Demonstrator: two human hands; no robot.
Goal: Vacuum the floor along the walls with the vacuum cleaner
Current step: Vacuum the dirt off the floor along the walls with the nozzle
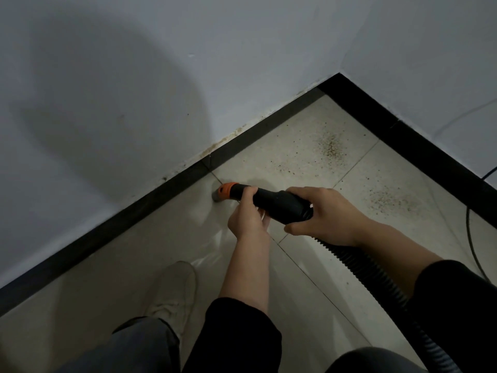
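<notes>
The left hand (248, 211) curls its fingers round the front of the black vacuum wand (279, 204), just behind its orange collar (227, 190). The right hand (326, 214) grips the rear end, where the ribbed hose (376, 279) joins. The grey tip (216, 197) touches the floor (295, 135) just beside the black baseboard (134, 212) of the left wall (107, 103). Crumbs (332, 148) lie scattered farther right, toward the corner.
</notes>
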